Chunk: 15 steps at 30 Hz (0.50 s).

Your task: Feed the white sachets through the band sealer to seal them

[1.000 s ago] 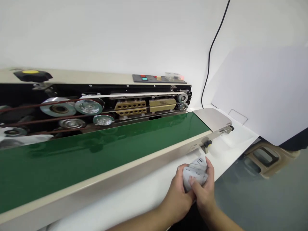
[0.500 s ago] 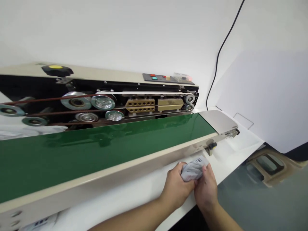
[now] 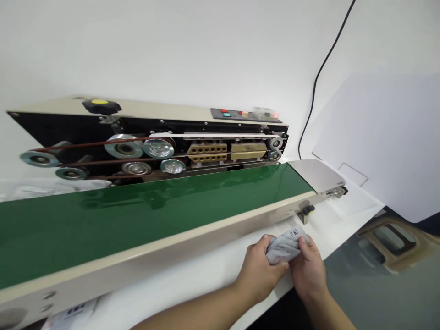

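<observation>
My left hand [image 3: 259, 270] and my right hand [image 3: 310, 270] are both closed on a small crumpled grey-white packet [image 3: 286, 244] with black print. They hold it just above the white table [image 3: 192, 286], in front of the sealing machine's beige front rail [image 3: 165, 254]. The long green conveyor belt [image 3: 137, 215] runs behind the rail. A black knob [image 3: 307, 211] on the rail sits just above the packet.
Behind the belt the machine's open side shows metal pulleys [image 3: 124, 147], thin belts and brass blocks [image 3: 208, 152]. A control panel [image 3: 240, 114] tops it. A grey end plate [image 3: 318, 176] lies right, a black cable [image 3: 321, 75] climbs the wall. A beige stool [image 3: 388, 236] stands lower right. Printed packets [image 3: 74, 311] lie lower left.
The view has swung left, showing more of the machine's left end. Both hands have kept hold of the packet and squeezed it flatter.
</observation>
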{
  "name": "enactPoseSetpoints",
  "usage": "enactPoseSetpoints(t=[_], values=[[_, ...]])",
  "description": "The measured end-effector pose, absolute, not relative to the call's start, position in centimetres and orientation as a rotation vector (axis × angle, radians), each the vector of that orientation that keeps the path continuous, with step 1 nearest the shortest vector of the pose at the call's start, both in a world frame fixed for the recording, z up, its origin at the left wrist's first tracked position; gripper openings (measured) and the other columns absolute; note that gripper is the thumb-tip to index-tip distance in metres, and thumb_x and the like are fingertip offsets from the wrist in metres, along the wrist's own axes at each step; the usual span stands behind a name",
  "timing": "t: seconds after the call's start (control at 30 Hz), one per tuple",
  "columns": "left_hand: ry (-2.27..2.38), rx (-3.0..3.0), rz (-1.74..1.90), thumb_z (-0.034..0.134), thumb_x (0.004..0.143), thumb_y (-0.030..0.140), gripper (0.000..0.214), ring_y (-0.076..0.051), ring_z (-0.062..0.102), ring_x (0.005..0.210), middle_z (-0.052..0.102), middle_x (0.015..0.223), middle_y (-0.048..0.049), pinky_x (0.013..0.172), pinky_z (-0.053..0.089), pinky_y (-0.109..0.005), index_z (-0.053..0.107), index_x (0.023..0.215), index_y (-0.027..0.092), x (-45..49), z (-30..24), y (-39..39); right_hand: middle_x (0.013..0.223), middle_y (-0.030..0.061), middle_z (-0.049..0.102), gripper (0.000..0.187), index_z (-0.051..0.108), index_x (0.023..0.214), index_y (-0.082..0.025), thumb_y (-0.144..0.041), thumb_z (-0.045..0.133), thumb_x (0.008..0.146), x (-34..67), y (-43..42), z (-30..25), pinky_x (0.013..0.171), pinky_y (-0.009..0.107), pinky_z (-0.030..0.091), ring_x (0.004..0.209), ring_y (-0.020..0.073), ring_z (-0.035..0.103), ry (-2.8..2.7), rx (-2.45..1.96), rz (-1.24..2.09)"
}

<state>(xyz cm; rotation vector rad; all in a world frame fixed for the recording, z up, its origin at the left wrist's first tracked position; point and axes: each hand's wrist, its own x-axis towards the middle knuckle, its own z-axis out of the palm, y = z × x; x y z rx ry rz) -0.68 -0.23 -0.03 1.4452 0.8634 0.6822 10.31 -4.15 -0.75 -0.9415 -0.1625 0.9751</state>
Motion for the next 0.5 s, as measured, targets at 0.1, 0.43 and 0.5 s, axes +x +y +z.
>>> enactPoseSetpoints(t=[0.1, 0.43, 0.5], values=[[0.847, 1.423, 0.696, 0.061, 0.059, 0.013, 0.025, -0.014, 0.056, 0.067, 0.064, 0.073, 0.002, 0.062, 0.045, -0.023, 0.057, 0.083, 0.018, -0.7, -0.1, -0.2, 0.071, 0.0003, 0.068, 0.032, 0.063, 0.07, -0.019, -0.033, 0.083, 0.05, 10.6, -3.9, -0.6, 0.067, 0.029, 0.05, 0.068, 0.0151, 0.061, -0.159, -0.927, 0.956], [0.807, 1.355, 0.713, 0.061, 0.06, 0.012, 0.025, -0.014, 0.057, 0.066, 0.064, 0.073, 0.0023, 0.061, 0.046, -0.023, 0.058, 0.085, 0.017, -0.6, -0.3, 0.1, 0.078, 0.0019, 0.069, 0.03, 0.063, 0.077, -0.02, -0.032, 0.08, 0.056, 11.3, -4.1, 0.0, 0.067, 0.034, 0.052, 0.073, 0.0186, 0.063, -0.249, -0.916, 0.972], [0.79, 1.344, 0.695, 0.061, 0.059, 0.012, 0.024, -0.014, 0.057, 0.066, 0.063, 0.071, 0.0026, 0.06, 0.046, -0.023, 0.058, 0.083, 0.017, -0.6, -0.2, 0.0, 0.072, 0.002, 0.069, 0.03, 0.064, 0.074, -0.019, -0.032, 0.082, 0.054, 11.1, -4.2, -0.3, 0.071, 0.036, 0.052, 0.069, 0.0184, 0.063, -0.248, -0.935, 1.024]])
